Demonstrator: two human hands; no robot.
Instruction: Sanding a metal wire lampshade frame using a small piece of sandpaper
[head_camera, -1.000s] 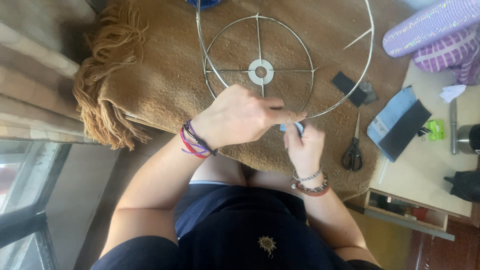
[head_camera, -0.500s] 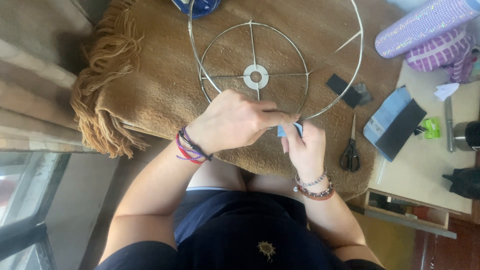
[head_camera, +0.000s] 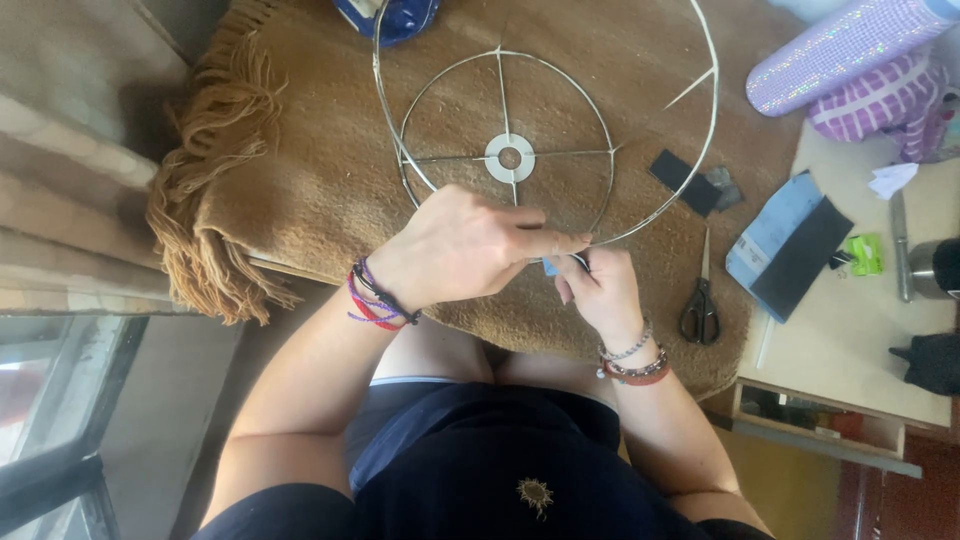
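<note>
Both hands meet at the near edge of a round wire frame (head_camera: 505, 150), a lampshade-like skeleton of two concentric rings joined by thin spokes to a small white hub (head_camera: 509, 157), which lies on a brown fringed blanket (head_camera: 300, 180) directly ahead of the person. The left hand (head_camera: 455, 245) reaches across from the left, fingers closed and stretched rightward, thumb and forefinger pinched down on the wire of the outer ring where it curves closest to the body. The right hand (head_camera: 598, 290) sits just below and to the right of that pinch, its fingers curled shut around a small pale blue piece (head_camera: 551, 266); most of that piece is hidden by the fingers, so it may be tape or a strip of cloth, and I cannot tell which. The two grips are touching or nearly so, and the ring's wire runs left to right through them, so the frame's bulk lies away from the body, beyond both hands, with the hub straight ahead of the left knuckles. The right hand is the nearer one to the blue piece; the left is the one steadying the ring. Black-handled scissors (head_camera: 702, 300) lie on the blanket just right of the right wrist, blades pointing away from the body
</note>
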